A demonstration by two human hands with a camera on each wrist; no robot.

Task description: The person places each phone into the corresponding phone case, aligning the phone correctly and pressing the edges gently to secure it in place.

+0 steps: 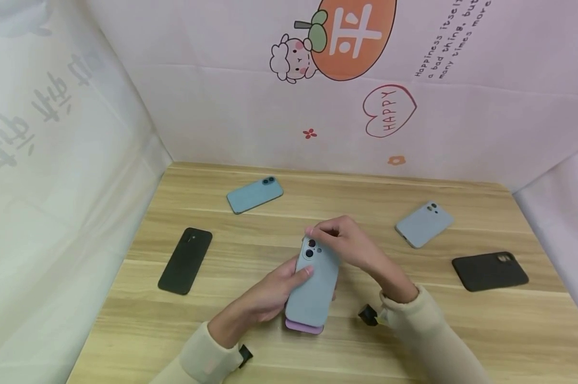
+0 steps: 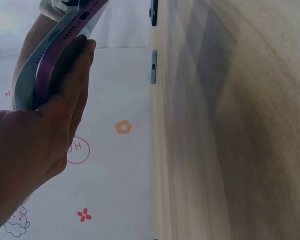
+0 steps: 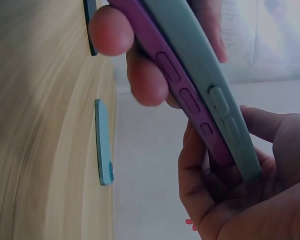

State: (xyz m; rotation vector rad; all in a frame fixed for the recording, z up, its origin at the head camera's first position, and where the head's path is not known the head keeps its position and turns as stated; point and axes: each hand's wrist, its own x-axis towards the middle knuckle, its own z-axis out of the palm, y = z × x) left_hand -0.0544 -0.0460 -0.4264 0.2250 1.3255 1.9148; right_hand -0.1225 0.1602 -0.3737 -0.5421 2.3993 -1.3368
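A pale blue-grey phone case (image 1: 313,293) lies over the back of a purple phone (image 1: 304,326), whose lower end sticks out below it. Lenses show in the case's camera openings. My left hand (image 1: 272,290) grips the pair from the side, thumb on the case's back and fingers around the far edge. At the camera end, my right hand (image 1: 348,242) pinches the top corner, thumb and fingers around case and phone. Along the side in the right wrist view, the case (image 3: 205,65) and phone (image 3: 150,35) lie as two layers, each with side buttons.
On the wooden table (image 1: 250,245) lie a teal phone (image 1: 253,196) at the back, a dark phone (image 1: 185,261) on the left, a pale blue-grey phone-shaped item (image 1: 424,225) and a black phone case (image 1: 486,272) on the right. A printed white cloth (image 1: 222,106) hangs behind.
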